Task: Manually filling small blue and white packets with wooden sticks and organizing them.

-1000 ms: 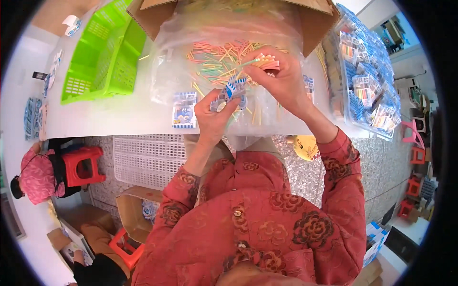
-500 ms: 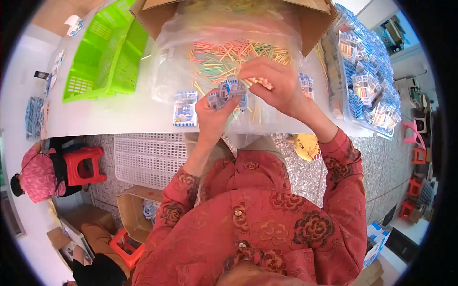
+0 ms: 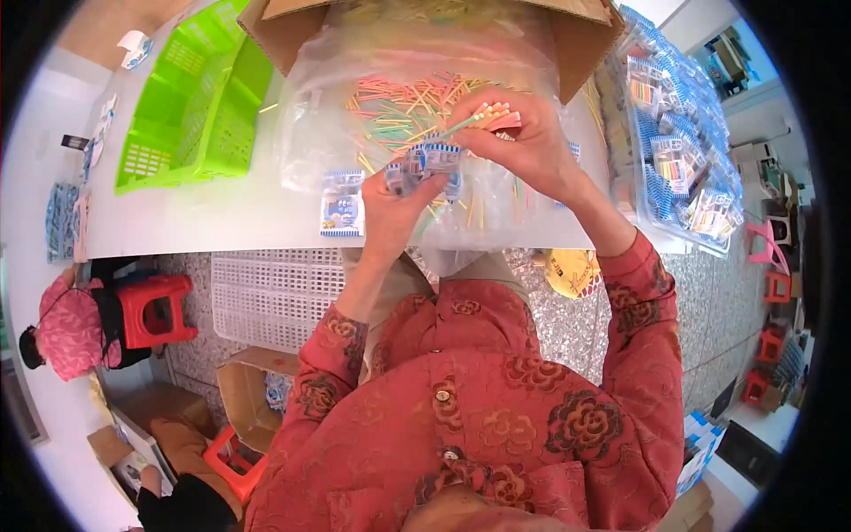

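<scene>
My left hand [image 3: 394, 213] is closed on a small blue-and-white plastic packet [image 3: 425, 166], held over the table's near edge. Just to its right and above, my right hand [image 3: 529, 146] grips a bundle of thin pastel sticks [image 3: 495, 120], pink, yellow and green, their ends fanning out past the fingers. The bundle's lower tips point toward the packet's upper edge; whether they touch it I cannot tell. Beyond both hands, loose coloured sticks [image 3: 390, 120] lie heaped on a clear plastic sheet [image 3: 306, 133]. A flat packet [image 3: 342, 204] lies left of my left hand.
An open cardboard box [image 3: 585, 44] stands at the back. To the left is a green plastic basket [image 3: 191, 115]; to the right, a clear bin [image 3: 651, 208] piled with filled packets [image 3: 687, 115]. Below the table sits a white crate [image 3: 275, 293]. Two people are at the left, near red stools [image 3: 155, 310].
My right hand has turned and lifted slightly, so the bundle of sticks now shows above the fingers. My left hand stays nearly in place with the packet.
</scene>
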Demonstrator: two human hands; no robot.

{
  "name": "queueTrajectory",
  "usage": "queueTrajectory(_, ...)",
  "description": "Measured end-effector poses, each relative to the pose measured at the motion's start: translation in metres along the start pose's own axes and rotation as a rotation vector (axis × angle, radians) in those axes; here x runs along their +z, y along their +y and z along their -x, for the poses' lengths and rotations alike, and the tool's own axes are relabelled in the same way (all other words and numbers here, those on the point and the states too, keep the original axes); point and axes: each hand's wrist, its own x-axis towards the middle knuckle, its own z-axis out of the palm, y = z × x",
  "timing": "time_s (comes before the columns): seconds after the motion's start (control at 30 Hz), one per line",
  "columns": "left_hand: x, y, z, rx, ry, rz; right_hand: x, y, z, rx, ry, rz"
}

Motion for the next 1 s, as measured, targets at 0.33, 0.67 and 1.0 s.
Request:
queueTrajectory(0.33, -0.005, -0.004, -0.005, -0.025, -0.046, -0.126, -0.006, 0.006, -0.006, 0.106, -0.087, 0.045)
queueTrajectory(0.67, -0.007, -0.009, -0.020, 0.052, -0.101, -0.147, -0.017, 0.013, -0.030, 0.179, -0.150, 0.101)
queueTrajectory(1.0, -0.003, -0.006, -0.024, -0.012, -0.047, -0.007, -0.014, 0.009, -0.028, 0.106, -0.142, 0.177)
